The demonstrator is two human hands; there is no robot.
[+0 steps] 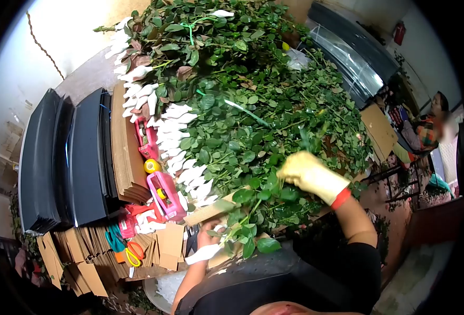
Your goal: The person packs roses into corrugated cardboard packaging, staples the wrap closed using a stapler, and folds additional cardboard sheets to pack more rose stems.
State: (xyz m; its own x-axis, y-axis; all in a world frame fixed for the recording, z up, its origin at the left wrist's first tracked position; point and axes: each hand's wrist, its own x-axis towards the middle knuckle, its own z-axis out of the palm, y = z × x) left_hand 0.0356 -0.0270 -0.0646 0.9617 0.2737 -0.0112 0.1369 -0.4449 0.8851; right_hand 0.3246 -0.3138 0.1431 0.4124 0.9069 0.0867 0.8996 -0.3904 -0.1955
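From my end, I have the gloved right hand (313,177) with fingers narrowed at the leafy end of a rose stem (254,211), its white-sleeved head (203,254) slanting down to the near left. My left hand (208,234) is just beside that head; I can't tell whether its fingers grip. Beyond, sleeved roses (274,113) cover the desk (156,271), with a pink tape dispenser (167,195) left of them and yellow-orange scissors (134,254) nearer.

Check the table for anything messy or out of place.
The cardboard at near left lies askew, some pieces jutting past the edge of the table. Crumpled plastic sits on the leaves, perhaps litter. One white sleeve lies at the far side, apart from the other sleeves.
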